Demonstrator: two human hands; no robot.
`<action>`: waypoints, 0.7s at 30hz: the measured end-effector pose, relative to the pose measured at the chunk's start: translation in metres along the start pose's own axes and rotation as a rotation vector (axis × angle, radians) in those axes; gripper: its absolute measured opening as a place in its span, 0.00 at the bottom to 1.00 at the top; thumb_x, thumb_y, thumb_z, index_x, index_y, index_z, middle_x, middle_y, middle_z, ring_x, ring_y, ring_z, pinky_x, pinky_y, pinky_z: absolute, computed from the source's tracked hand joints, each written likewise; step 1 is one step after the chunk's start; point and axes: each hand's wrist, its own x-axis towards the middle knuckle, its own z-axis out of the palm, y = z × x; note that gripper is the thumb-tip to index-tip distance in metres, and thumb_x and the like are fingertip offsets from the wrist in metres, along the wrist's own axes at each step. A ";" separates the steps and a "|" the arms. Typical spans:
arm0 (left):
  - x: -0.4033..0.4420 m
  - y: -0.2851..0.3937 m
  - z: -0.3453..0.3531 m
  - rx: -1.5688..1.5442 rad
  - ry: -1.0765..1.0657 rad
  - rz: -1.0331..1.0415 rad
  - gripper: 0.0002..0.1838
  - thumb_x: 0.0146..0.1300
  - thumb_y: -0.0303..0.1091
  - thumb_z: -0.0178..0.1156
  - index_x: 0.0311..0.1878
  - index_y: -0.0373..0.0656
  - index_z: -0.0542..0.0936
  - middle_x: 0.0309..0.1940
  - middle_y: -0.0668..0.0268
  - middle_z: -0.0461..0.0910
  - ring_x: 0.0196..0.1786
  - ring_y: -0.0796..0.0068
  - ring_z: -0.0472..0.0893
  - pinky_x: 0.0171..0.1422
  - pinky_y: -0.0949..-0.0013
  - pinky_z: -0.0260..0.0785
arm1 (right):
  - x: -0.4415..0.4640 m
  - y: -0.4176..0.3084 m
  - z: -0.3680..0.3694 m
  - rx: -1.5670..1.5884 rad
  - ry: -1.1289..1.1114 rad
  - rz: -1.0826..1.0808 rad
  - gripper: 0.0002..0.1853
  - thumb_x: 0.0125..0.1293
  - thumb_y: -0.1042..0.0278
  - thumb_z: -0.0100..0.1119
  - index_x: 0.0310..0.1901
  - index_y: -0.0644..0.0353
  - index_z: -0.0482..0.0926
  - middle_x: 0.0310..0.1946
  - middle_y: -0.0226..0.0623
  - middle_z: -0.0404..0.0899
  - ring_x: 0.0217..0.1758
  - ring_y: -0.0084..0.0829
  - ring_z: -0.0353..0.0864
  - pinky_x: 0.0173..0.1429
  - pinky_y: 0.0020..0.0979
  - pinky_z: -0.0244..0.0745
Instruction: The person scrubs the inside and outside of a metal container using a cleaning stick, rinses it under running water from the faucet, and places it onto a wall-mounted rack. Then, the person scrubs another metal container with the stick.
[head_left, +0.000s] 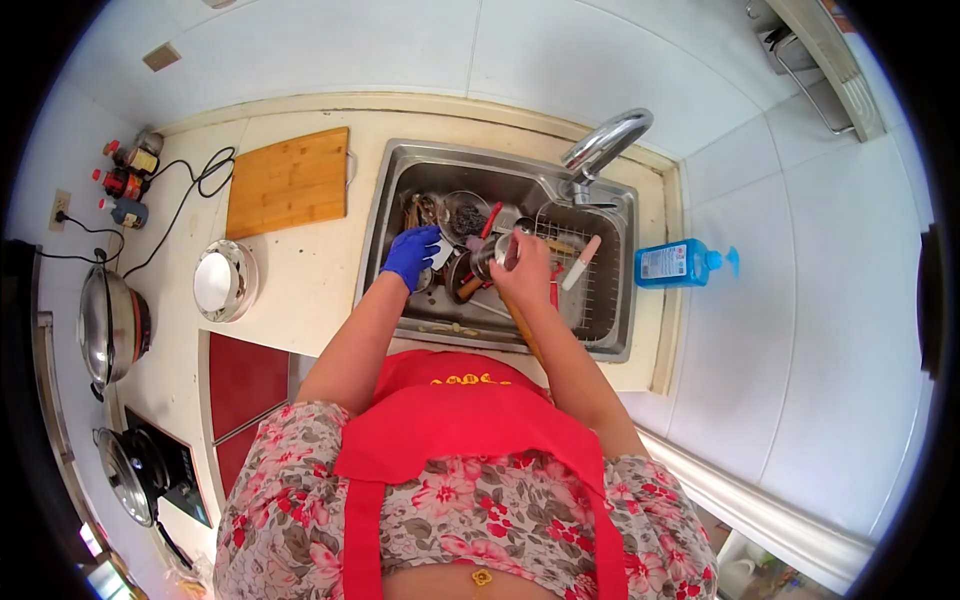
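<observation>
My left hand (412,258), in a blue rubber glove, is over the left half of the steel sink (390,165). Its fingers are bent together beside a flat white piece (443,254), whose kind I cannot make out. Bare and closed, my right hand (527,268) grips a small round cup-like container (502,251) over the middle of the sink. Around the hands lie a clear bowl with dark bits (465,216), a red-handled utensil (491,219), a knife with a pale pink handle (582,263) and a bundle of brown sticks (420,210).
A chrome faucet (608,140) arches over the sink's back right. Blue soap bottle (672,264) stands to the right. Leftward on the counter are a wooden cutting board (288,182), stacked bowls (222,281), sauce bottles (125,184), a black cord (180,205) and a wok (108,325).
</observation>
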 end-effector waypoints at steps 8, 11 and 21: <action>-0.003 -0.004 0.001 0.011 0.021 -0.001 0.13 0.56 0.38 0.57 0.45 0.50 0.77 0.39 0.70 0.78 0.40 0.75 0.76 0.44 0.68 0.65 | 0.044 -0.006 -0.027 1.286 -0.016 0.662 0.28 0.55 0.63 0.63 0.56 0.64 0.68 0.45 0.33 0.73 0.44 0.25 0.73 0.47 0.27 0.69; 0.003 -0.008 0.002 -0.014 0.008 -0.020 0.13 0.56 0.38 0.56 0.45 0.50 0.77 0.39 0.70 0.78 0.40 0.75 0.77 0.45 0.67 0.65 | 0.019 0.008 -0.004 1.584 -0.111 0.904 0.28 0.54 0.59 0.64 0.54 0.63 0.69 0.45 0.35 0.73 0.46 0.28 0.73 0.48 0.28 0.70; 0.001 -0.006 0.001 0.042 0.019 -0.039 0.14 0.57 0.36 0.56 0.48 0.49 0.77 0.41 0.71 0.79 0.40 0.76 0.78 0.40 0.72 0.66 | 0.031 0.000 -0.020 0.692 -0.051 0.410 0.30 0.51 0.67 0.65 0.56 0.64 0.66 0.46 0.40 0.70 0.46 0.28 0.72 0.49 0.28 0.68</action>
